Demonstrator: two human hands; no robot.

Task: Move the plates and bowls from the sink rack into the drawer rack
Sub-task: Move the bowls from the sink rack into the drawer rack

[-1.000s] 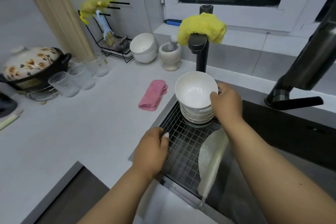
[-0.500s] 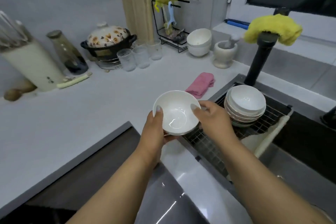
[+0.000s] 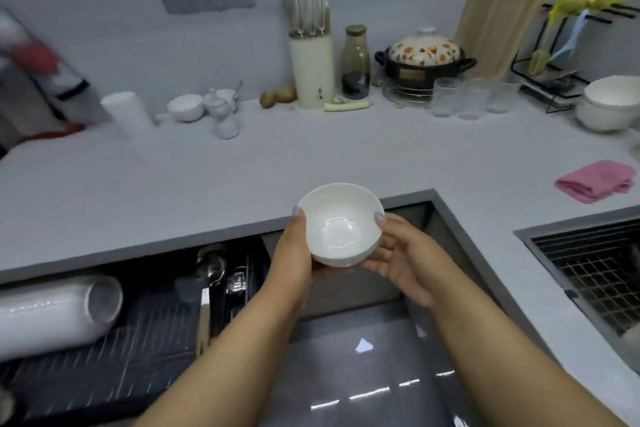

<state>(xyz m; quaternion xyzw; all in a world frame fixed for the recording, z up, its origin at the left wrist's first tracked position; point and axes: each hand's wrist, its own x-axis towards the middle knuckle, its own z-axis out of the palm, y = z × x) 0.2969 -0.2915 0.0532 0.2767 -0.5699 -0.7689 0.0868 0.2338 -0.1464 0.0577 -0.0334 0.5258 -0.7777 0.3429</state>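
White bowl [image 3: 341,224] is mid-transfer: you've got it in both hands, above the near edge of the table [image 3: 242,166], over the open drawer below. Step in hand looks like the carry from the sink rack [image 3: 588,274] at the right edge to the drawer rack [image 3: 114,347] down left.

Grip state: left hand [image 3: 294,253] is clamped on the bowl's left side, thumb over the rim, fingers hidden underneath. Right hand [image 3: 398,256] cradles the right side, thumb tip on the rim, fingers loosely curled under. Bowl sits mouth-up, tilted slightly toward you.

Next move, as I read it: bring the bowl down and left into the drawer rack wires. A stack of white plates [image 3: 55,312] already lies on its side at the rack's left end, utensils [image 3: 214,281] stand along its right side, so aim for the free wires between. Drawer area is blurred, slot spacing unclear.
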